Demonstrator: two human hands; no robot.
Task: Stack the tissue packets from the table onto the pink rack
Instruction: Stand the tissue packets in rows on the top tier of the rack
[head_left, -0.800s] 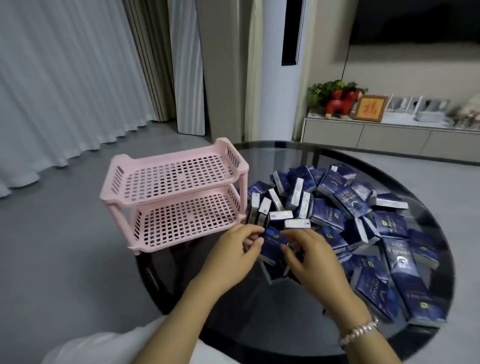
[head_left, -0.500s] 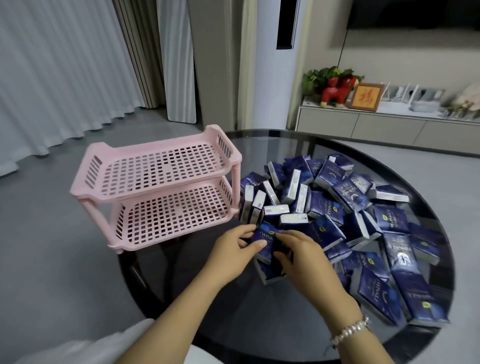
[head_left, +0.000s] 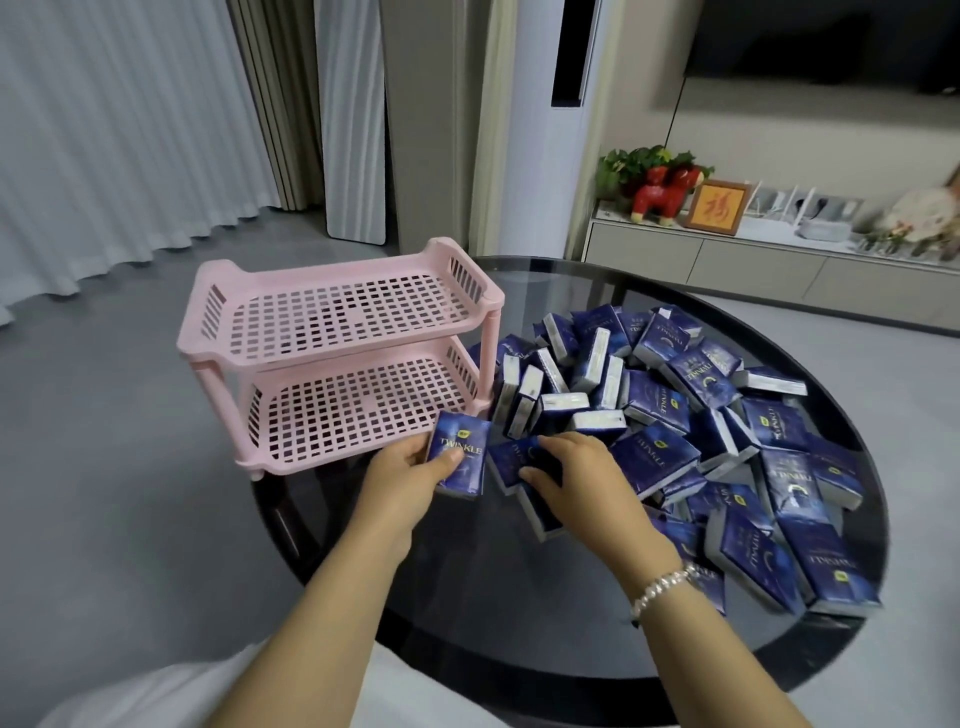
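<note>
A round dark glass table (head_left: 467, 587) carries a two-tier pink rack (head_left: 332, 358) at its left edge. Both perforated shelves of the rack are bare. A loose heap of blue tissue packets (head_left: 691, 431) covers the middle and right side of the table, some lying flat with the printed face up, others standing on edge with their white sides showing. The nearest packets of the heap lie just beside the rack's right legs.

The left hand (head_left: 402, 480) holds one packet (head_left: 460, 457) at the front right corner of the rack's lower shelf. The fingers are curled round the packet's left side, with the thumb pressed across its printed face. The packet is roughly upright, tilted slightly, and overlaps the lower shelf's front rim; whether it touches the rim cannot be told.

The right hand (head_left: 576, 486) rests palm down on the near left part of the heap. Its fingers are bent and close over a flat-lying packet (head_left: 514, 460), thumb on its near edge. Whether that packet is lifted clear of the heap cannot be told. A beaded bracelet (head_left: 662, 587) sits on the right wrist.
</note>
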